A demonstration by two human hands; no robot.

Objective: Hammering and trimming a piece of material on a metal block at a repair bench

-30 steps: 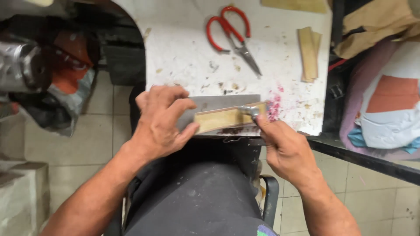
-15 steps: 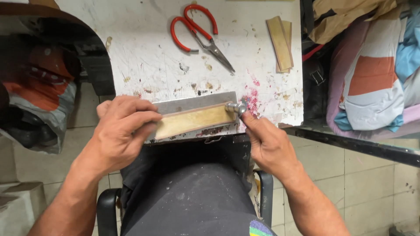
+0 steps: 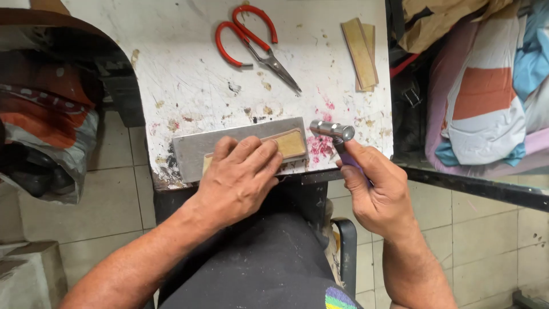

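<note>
I sit at a scuffed white worktable (image 3: 189,68), seen from above. At the table's six o'clock edge lies a grey metal slab (image 3: 197,146), and on it a tan leather strip (image 3: 290,143). My left hand (image 3: 237,177) lies flat over the strip, fingers spread and pressing down, grasping nothing. At three o'clock from the strip, just beside the slab's end, my right hand (image 3: 374,191) is wrapped tight around the handle of a small steel-headed hammer (image 3: 331,130). Red-handled scissors (image 3: 251,43) lie at twelve o'clock, and two tan strips (image 3: 361,52) at one o'clock.
</note>
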